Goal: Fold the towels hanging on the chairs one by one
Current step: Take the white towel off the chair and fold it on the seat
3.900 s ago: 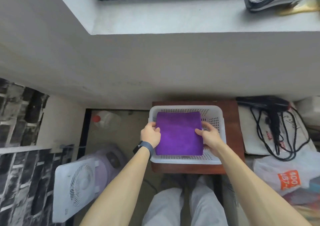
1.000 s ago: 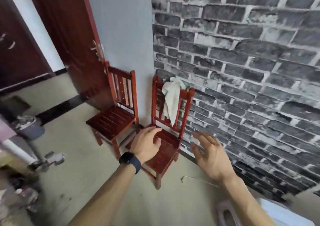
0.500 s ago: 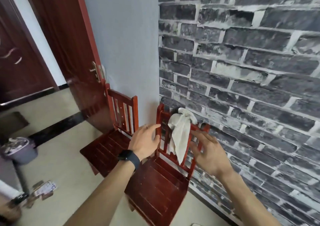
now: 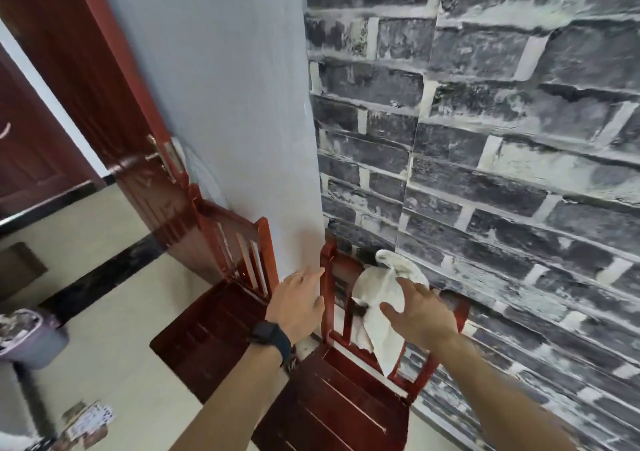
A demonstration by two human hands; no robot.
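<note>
A crumpled white towel (image 4: 375, 293) hangs over the backrest of the right red wooden chair (image 4: 343, 402), which stands against the brick-pattern wall. My right hand (image 4: 420, 312) is spread open just in front of the towel, fingertips at its cloth, with no grip visible. My left hand (image 4: 298, 303), with a dark watch on the wrist, is open beside the chair's left back post. A second red chair (image 4: 221, 312) stands to the left with nothing on its back.
A dark red door (image 4: 104, 111) stands ajar at left, next to a pale grey wall. A purple bin (image 4: 27, 336) sits on the floor at far left, with small clutter (image 4: 86, 423) near the bottom left corner.
I turned from a basket holding a folded purple towel to the chairs. Over the last second both hands have moved closer to the white towel on the chair back.
</note>
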